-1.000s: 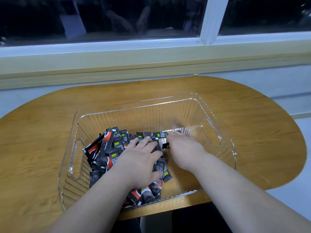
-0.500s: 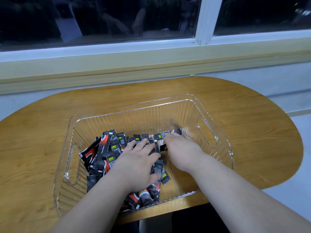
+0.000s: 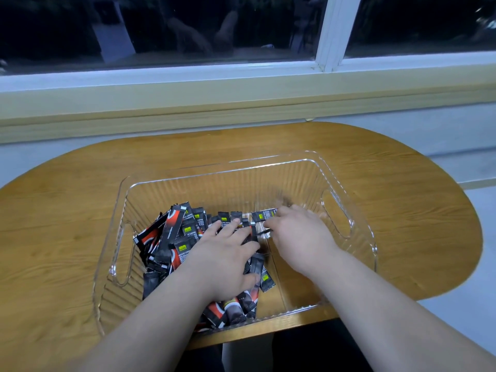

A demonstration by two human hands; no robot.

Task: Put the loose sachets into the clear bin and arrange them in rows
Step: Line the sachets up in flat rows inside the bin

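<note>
A clear ribbed bin (image 3: 243,183) with two handle cut-outs sits on the wooden table (image 3: 64,210). Several black and red sachets (image 3: 171,234) lie heaped in its left half, and a few stand in a line along the far middle. My left hand (image 3: 225,260) rests flat on the heap with its fingers spread, hiding the sachets beneath. My right hand (image 3: 298,237) is inside the bin's right half. Its curled fingers and thumb pinch a black sachet (image 3: 264,216) at the right end of that line.
The bin's right half shows bare floor (image 3: 298,288). The oval table's front edge (image 3: 268,330) is close to my body. Behind the table run a window sill (image 3: 241,103) and a dark window.
My right hand has curled its fingers round the end sachet of the far line. The left hand stays on the heap. The view has shifted slightly.
</note>
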